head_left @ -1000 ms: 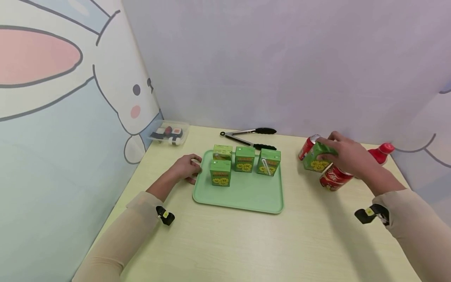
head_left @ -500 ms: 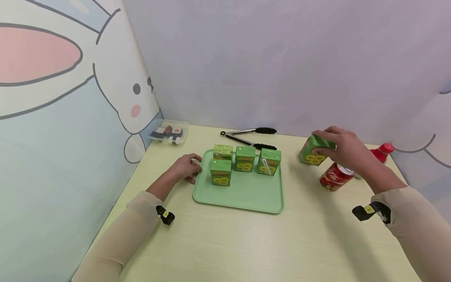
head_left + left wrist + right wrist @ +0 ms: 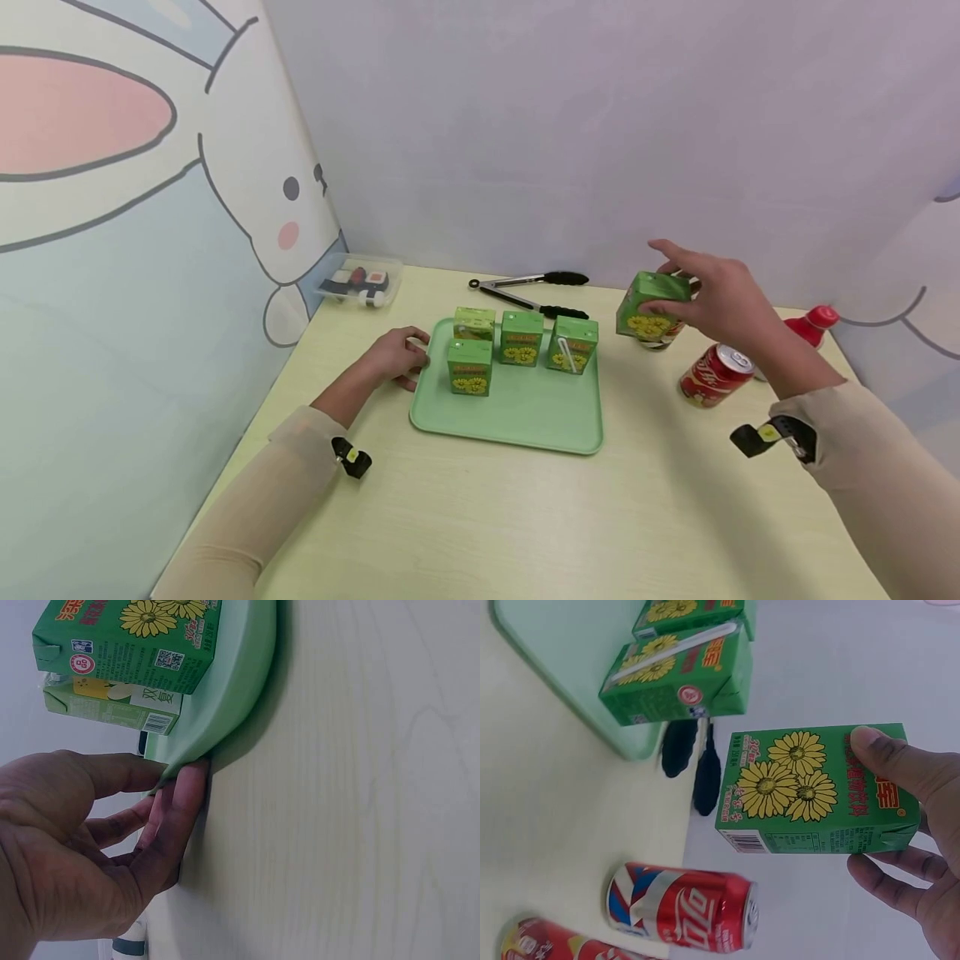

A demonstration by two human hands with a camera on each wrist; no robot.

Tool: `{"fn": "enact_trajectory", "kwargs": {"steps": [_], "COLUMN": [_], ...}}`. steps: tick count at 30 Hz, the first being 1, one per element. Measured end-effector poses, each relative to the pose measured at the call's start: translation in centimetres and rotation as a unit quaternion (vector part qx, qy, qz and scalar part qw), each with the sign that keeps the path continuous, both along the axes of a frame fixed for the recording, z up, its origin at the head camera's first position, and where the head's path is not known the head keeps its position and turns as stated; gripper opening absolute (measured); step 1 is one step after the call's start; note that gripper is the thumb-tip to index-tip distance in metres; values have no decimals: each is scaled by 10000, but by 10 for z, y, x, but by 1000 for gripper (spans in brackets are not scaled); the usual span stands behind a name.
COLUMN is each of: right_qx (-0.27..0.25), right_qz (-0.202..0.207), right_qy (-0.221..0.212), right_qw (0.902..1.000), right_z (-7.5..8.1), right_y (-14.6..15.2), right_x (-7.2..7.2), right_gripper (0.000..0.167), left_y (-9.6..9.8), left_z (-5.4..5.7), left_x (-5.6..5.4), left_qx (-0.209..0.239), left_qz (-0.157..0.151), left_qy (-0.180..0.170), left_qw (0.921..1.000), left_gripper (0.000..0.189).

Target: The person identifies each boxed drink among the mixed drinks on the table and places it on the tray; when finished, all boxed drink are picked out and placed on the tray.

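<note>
My right hand (image 3: 723,300) holds a green drink carton (image 3: 810,787) between thumb and fingers, with yellow flowers on its front. In the head view it overlaps a red can standing behind it. My left hand (image 3: 393,357) pinches the left rim of the pale green tray (image 3: 517,421); the left wrist view shows fingers on both sides of that rim. Several drink cartons stand upright on the tray: a front one (image 3: 470,371), a lighter green one (image 3: 474,318) behind it, a middle one (image 3: 521,339) and one with a white straw (image 3: 572,346).
Right of the tray stand a red cola can (image 3: 712,379), another red can (image 3: 682,906) and a red-capped bottle (image 3: 813,325), partly behind my forearm. Black-handled tongs (image 3: 528,292) lie behind the tray. A clear container with sushi-like pieces (image 3: 360,283) sits at the back left.
My right hand has lifted the drink carton from among the cans and moved it left, toward the tray. The left hand stays at the tray rim.
</note>
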State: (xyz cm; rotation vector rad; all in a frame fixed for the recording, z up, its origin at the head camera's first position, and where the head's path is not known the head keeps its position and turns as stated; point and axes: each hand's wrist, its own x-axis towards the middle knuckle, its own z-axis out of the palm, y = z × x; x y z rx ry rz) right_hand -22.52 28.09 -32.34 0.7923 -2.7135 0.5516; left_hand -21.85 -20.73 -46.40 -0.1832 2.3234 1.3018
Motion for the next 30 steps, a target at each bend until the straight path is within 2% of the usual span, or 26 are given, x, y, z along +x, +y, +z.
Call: {"fn": "enact_trajectory", "kwargs": {"steps": [4,12,17,20,26,30], "right_qx": [-66,-169,-318,-407,-469,-506], "right_qz": [87,225,400,584,1065,1214], "right_qy": [42,68,-86,-122,68,27], "right_qw": [9999,9996,9987,9974,9932,9913], "right_z": [7,17,21,20,10,4], "right_y": [-11,-35,-50,-59,-79,-91], "right_x": [2,6,9,10,13,16], "right_gripper": [91,70,70,68,63,56], "left_y": [0,0,0,0,0,0], "left_z": [1,3,2,3,3,2], "left_x": [0,-1,-1,-1,-1,-1], "left_qx": [-17,-31,-24,-14,36,30], "left_qz": [-2,-4,-9,-13,13,13], "left_qy": [-12,-44,-24,-15,-61,-59], "left_qw": [10000,10000,10000,10000,10000,10000], "left_gripper": [48,49,49,49,49,49]}}
